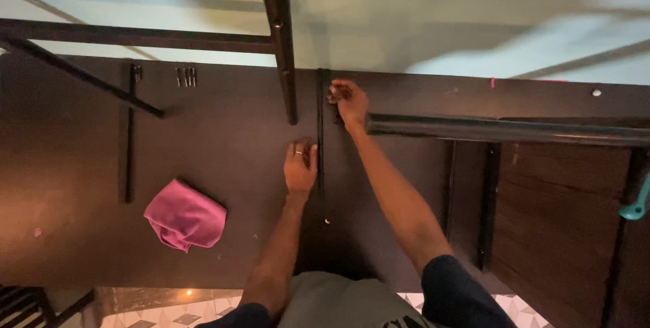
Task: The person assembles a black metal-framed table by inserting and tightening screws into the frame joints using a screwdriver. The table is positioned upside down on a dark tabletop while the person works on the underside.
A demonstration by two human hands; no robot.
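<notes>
On the dark brown wooden panel (223, 132) we see a crumpled pink cloth (185, 215) lying far left. Our left hand (300, 165) rests flat and unclenched, touching a thin black metal strip (320, 135) that runs up the panel's middle. Our right hand (349, 102) pinches that strip's upper end.

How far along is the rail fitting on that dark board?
Already placed: one black rail lies flat on the dark board at its left. In hand: the left hand presses beside a second black rail while the right hand works at its top end. Left: loose screws lie unused; a pink cloth lies nearby.
</notes>
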